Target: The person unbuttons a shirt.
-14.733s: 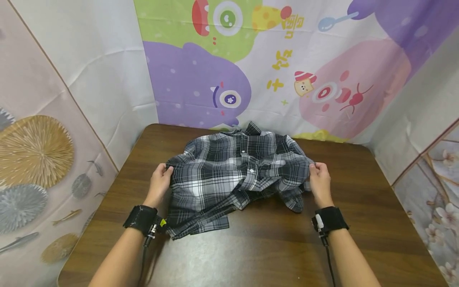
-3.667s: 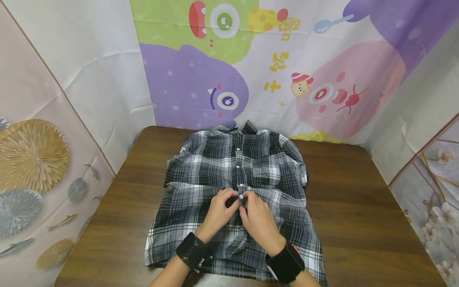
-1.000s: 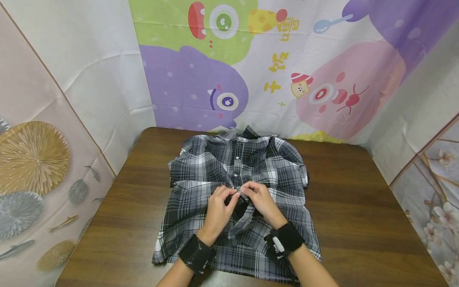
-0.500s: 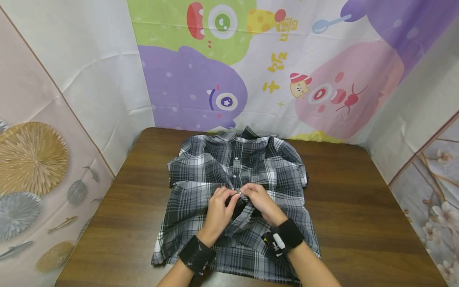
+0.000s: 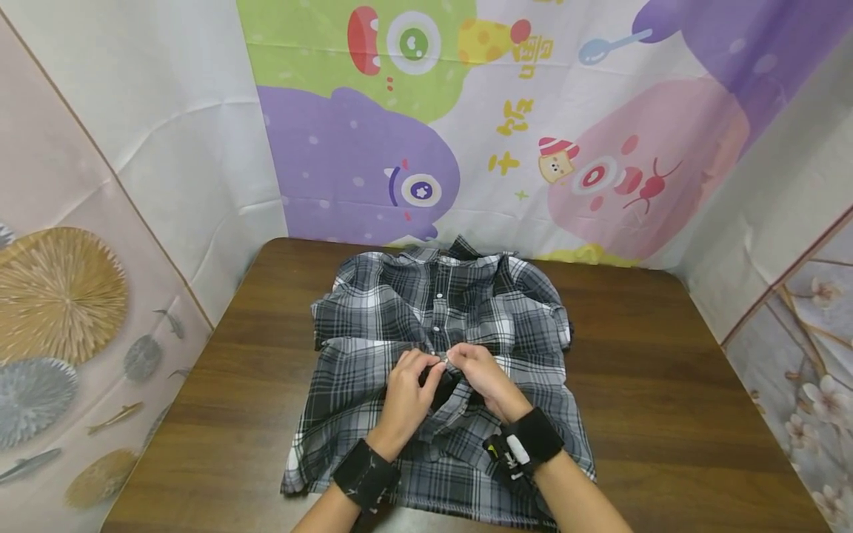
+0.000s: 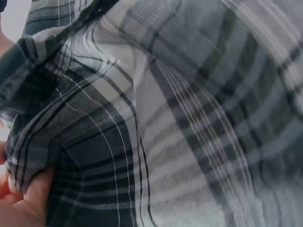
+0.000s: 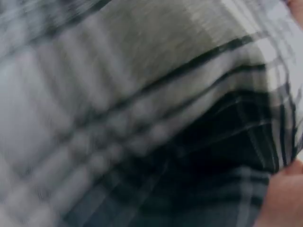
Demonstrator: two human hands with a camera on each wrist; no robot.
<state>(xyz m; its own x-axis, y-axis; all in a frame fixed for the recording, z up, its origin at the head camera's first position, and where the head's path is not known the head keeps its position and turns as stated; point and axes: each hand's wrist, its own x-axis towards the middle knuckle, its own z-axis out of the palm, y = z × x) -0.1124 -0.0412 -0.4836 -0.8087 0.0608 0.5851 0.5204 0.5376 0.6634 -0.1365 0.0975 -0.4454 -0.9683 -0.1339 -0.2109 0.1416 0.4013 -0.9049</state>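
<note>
A black, grey and white plaid shirt (image 5: 353, 385) lies front up on the table, its collar (image 5: 464, 247) at the far edge. White buttons (image 5: 436, 329) run down the placket above the hands. My left hand (image 5: 406, 400) pinches the front edge at mid-placket between thumb and fingers. Opposite it, my right hand (image 5: 489, 379) pinches the same spot, the fingertips of both almost meeting. Below them the front gapes in a dark fold. In the left wrist view, a thumb (image 6: 39, 191) presses into the cloth (image 6: 165, 142). What lies between the fingertips is too small to make out.
The brown wooden table (image 5: 666, 400) extends on both sides of the shirt. A cartoon-print curtain (image 5: 506, 207) hangs right behind its far edge, with patterned hangings to the left and right. Black bands (image 5: 366, 474) with small cameras circle both wrists.
Earlier the shirt was bunched and held out by its sides; later it lay spread, both hands at the placket. Over the last second the fingertips shift only slightly, still pinching cloth.
</note>
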